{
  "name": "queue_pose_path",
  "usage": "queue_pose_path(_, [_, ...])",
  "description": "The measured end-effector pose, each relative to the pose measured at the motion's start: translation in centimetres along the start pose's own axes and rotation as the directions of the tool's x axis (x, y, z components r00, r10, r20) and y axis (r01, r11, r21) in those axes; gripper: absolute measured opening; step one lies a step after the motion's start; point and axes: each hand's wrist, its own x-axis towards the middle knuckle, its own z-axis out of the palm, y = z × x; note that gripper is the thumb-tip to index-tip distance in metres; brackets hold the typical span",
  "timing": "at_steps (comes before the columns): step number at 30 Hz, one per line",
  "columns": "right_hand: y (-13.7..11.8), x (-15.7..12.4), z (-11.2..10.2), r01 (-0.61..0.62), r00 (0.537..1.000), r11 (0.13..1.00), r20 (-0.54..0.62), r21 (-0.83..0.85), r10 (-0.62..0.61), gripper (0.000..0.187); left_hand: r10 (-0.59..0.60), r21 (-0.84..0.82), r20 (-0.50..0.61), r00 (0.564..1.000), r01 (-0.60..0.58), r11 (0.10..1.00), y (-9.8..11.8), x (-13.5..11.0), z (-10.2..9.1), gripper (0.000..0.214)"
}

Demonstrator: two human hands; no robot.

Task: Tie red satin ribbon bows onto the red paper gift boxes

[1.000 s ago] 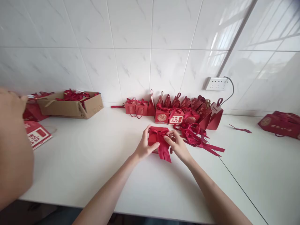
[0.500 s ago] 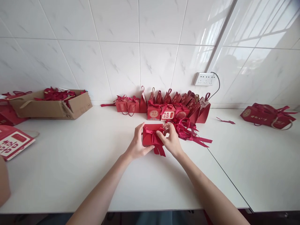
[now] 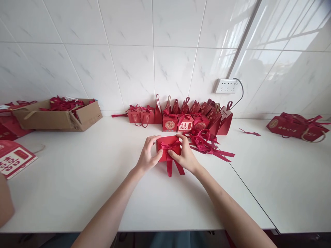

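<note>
One red gift box [image 3: 168,138], just below frame centre, held from both sides. Left hand [image 3: 148,156] curls round its left edge, right hand [image 3: 187,156] round its right; thumbs rest at the ribbon bow [image 3: 167,146], its tails [image 3: 169,167] pointing to the lower frame edge. Neither hand is nearer: both touch. Box's long axis hard to judge under the fingers. Loose ribbon pile [image 3: 205,142] lies on the worktop [image 3: 77,186], just right of the right hand.

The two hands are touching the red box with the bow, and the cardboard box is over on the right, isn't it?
Not the right: the head view shows the cardboard box on the left. The left hand and right hand are indeed touching the red box with the bow.
</note>
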Motion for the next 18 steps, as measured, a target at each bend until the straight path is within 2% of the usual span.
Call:
queue_pose_path(3, [-0.23,-0.12,0.12,-0.013,0.999,0.999,0.049,0.045,0.011,0.058,0.079,0.072,-0.043,0.996,-0.076,0.995,0.44,0.02,0.14,0.031])
queue_pose_path(8, [-0.43,-0.34,0.4,-0.02,0.998,0.999,0.055,0.031,0.018,0.059,0.082,0.105,-0.115,0.99,-0.07,0.992,0.76,-0.03,0.28,0.011])
queue_pose_path(15, [-0.78,-0.39,0.53,-0.037,0.997,0.998,0.065,0.042,0.035,0.059,0.078,0.105,-0.243,0.967,-0.054,0.993,0.61,-0.27,0.83,0.014])
queue_pose_path(18, [-0.88,-0.35,0.54,-0.038,0.998,0.998,0.06,0.047,0.035,0.058,0.078,0.122,-0.266,0.961,-0.047,0.991,0.56,-0.26,0.91,0.013])
